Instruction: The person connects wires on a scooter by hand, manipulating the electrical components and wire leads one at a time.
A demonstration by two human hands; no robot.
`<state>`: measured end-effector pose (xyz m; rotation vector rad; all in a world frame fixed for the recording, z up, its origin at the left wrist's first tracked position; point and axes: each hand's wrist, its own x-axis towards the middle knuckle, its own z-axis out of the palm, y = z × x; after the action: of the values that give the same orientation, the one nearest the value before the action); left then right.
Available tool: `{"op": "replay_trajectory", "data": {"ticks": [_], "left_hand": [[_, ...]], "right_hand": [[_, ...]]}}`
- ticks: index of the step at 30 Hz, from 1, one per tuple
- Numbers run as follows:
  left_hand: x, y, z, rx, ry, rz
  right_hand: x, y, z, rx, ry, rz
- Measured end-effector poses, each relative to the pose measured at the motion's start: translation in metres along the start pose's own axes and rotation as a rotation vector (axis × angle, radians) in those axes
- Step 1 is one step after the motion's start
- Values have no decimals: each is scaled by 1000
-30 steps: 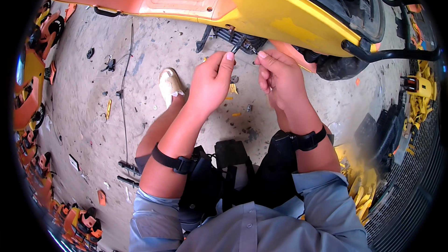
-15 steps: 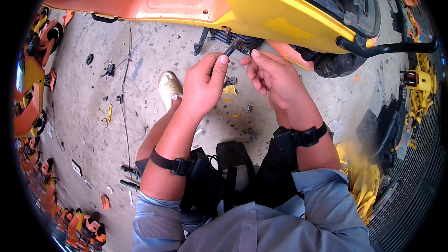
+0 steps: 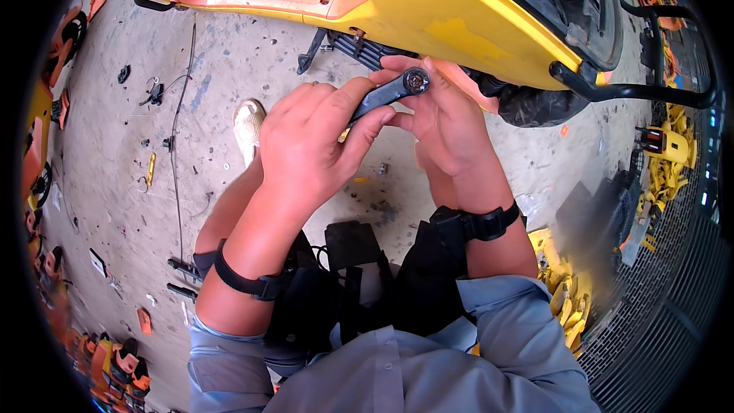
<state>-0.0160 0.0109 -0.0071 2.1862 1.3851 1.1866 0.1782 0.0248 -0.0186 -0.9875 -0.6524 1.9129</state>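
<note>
My left hand is closed round a dark metal arm with a round end, its thumb along the near side. The round end points up and to the right and shows a hollow with a brownish middle. My right hand cups this end from the right, with bent fingers partly hidden behind the arm. Just beyond both hands is the lower edge of an orange and yellow vehicle body. Black ribbed slats and a dark stand leg show beneath it.
A thin black cable runs along the floor at left, near a small tangle of black parts. Small metal pieces lie below my hands. Yellow parts are heaped at right. A black tube bar juts out at far right.
The dark arm has come away from the vehicle's underside toward me and turned, so its round end now faces up. My right hand has closed in around that end. The view has shifted slightly.
</note>
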Motion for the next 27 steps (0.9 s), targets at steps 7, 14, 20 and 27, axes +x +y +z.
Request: {"op": "replay_trajectory", "data": {"ticks": [7, 14, 20, 27], "left_hand": [[1, 1, -5, -17, -30, 55], [-1, -2, -4, -61, -10, 33], [0, -3, -6, -119, -41, 1], [-7, -12, -2, -548, 15, -489]], "right_hand": [[3, 1, -1, -12, 17, -105], [4, 3, -4, 0, 36, -89], [4, 4, -6, 25, 66, -88], [1, 4, -5, -22, 18, -107]]}}
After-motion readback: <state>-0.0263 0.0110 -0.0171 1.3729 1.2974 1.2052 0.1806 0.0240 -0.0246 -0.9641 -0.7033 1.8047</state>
